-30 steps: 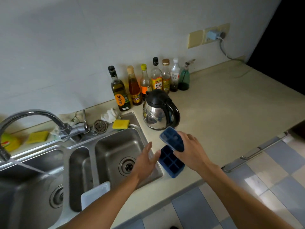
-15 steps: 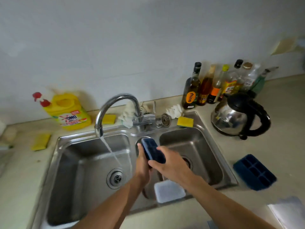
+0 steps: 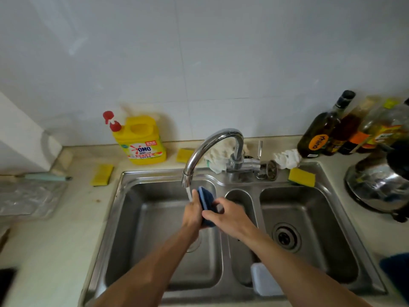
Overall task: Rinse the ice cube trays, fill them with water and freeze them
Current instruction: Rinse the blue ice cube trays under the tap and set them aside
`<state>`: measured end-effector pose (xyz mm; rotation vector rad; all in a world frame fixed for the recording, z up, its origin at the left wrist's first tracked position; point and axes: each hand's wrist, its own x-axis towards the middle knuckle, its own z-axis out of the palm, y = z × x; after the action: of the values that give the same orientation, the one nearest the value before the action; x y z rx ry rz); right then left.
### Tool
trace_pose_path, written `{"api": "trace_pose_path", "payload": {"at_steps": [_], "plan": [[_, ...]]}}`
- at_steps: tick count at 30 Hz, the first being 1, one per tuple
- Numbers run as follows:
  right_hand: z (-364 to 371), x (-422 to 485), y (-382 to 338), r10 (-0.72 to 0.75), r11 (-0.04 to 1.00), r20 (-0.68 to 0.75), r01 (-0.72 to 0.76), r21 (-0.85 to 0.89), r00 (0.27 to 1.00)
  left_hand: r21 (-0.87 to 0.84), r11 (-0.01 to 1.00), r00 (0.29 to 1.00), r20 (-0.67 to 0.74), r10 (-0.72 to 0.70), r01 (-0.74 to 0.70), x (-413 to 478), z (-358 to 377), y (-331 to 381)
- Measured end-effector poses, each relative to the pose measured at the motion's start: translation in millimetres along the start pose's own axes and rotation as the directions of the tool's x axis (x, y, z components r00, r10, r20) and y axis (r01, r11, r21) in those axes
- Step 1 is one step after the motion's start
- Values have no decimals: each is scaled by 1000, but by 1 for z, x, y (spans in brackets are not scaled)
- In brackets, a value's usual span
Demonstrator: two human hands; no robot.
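Observation:
A dark blue ice cube tray [image 3: 206, 200] stands on edge over the left basin of the steel sink [image 3: 124, 209], just under the spout of the chrome tap [image 3: 212, 149]. A thin stream of water falls from the spout onto it. My left hand [image 3: 193, 212] holds the tray's left side and my right hand [image 3: 228, 214] grips its right side. A second dark blue tray [image 3: 396, 269] lies on the counter at the right edge, partly cut off.
A yellow detergent bottle [image 3: 141, 140] and yellow sponges [image 3: 102, 175] sit behind the sink to the left. Oil and sauce bottles [image 3: 321, 129] and a steel kettle [image 3: 380, 185] stand at the right. A white block [image 3: 264, 281] lies in the narrow middle basin.
Both hands have carried the tray left from the counter and middle basin to under the running tap. The second tray has stayed on the counter. My view has swung left.

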<state>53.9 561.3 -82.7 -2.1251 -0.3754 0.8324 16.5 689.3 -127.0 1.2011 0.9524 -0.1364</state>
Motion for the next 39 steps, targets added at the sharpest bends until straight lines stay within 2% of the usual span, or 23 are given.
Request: {"api": "trace_pose_path", "payload": {"at_steps": [8,13,17,20,21,23,25,28,30,34,39], "plan": [[3,28,-8,-9,998,20,8,57,1000,84,996,993,-112,-24,34,10,-9,25],[9,41,-19,35,997,48,-39,72,998,137,989,995,-87,-42,54,27,-24,34],[26,50,-23,65,994,3,-65,85,998,258,966,997,-73,-4,22,46,-36,37],[33,48,-21,105,993,-77,-101,54,991,451,892,986,-133,102,-31,58,-59,38],[32,45,-19,135,990,-109,-129,59,985,462,887,985,-144,96,-19,65,-71,37],[27,41,-12,187,982,-178,-180,58,966,373,926,996,-89,-22,54,79,-95,35],[24,36,-5,220,975,-241,-220,25,945,289,952,994,25,-110,98,91,-109,30],[25,24,5,283,956,-289,-294,6,914,239,966,962,225,-155,100,98,-102,24],[29,12,9,321,941,-292,-338,-8,901,205,972,936,306,-173,112,96,-90,20],[29,-14,16,289,925,-316,-349,-152,904,239,966,944,286,-165,96,97,-73,24],[13,-53,49,367,858,-368,-463,-221,854,367,929,984,174,-31,-36,96,-62,35]]}}
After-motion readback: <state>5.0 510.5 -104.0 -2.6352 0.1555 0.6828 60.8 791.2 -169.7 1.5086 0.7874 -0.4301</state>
